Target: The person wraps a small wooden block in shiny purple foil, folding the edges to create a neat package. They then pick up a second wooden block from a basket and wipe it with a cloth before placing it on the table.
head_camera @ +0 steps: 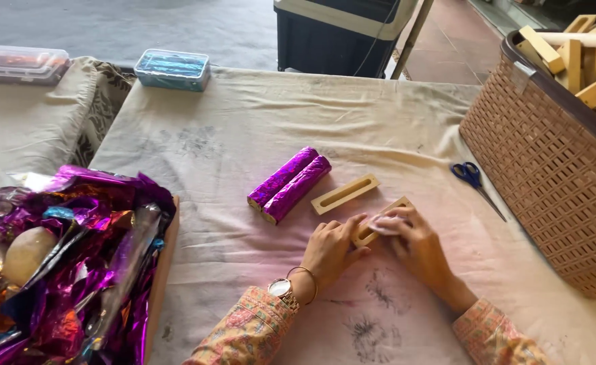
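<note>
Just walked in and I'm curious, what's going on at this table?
A person holds a slotted wooden block on the cloth-covered table, left hand steadying it, right hand pressing a pale scrap onto it. Another bare block and two purple foil-wrapped pieces lie beside it. Scissors rest near a basket of blocks.

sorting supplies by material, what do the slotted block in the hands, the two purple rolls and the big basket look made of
Slotted block: seemingly bare pale wood, matte, unpainted.
Two purple rolls: wrapped in shiny metallic foil, crinkled and glinting; what lies beneath is hidden.
Basket: probably moulded plastic, tan, with a regular woven-look lattice and a dark rim.
</note>
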